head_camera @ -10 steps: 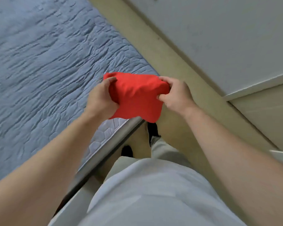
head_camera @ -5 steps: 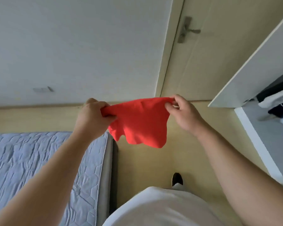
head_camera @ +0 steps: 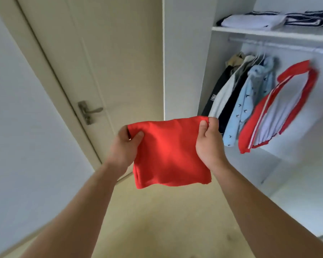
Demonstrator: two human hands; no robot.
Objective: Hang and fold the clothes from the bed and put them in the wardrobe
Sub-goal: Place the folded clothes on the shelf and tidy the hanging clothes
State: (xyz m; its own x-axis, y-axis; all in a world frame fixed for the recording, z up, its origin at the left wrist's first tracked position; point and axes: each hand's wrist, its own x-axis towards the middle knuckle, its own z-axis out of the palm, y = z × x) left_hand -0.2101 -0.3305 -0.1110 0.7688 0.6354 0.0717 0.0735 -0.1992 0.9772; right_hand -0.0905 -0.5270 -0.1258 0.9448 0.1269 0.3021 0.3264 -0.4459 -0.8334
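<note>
Beige floor (head_camera: 157, 220), cream door (head_camera: 110, 53), open white wardrobe (head_camera: 186, 53). Both hands pinch a soft, square-folded red cloth (head_camera: 170, 151) by its top corners: left hand (head_camera: 125, 148), right hand (head_camera: 209, 144).

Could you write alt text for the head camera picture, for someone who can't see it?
A left hand and a right hand pinch the top corners of a folded red garment before an open wardrobe. Inside, clothes hang on a rail, with folded laundry on the shelf above; a closed door stands at left.
</note>
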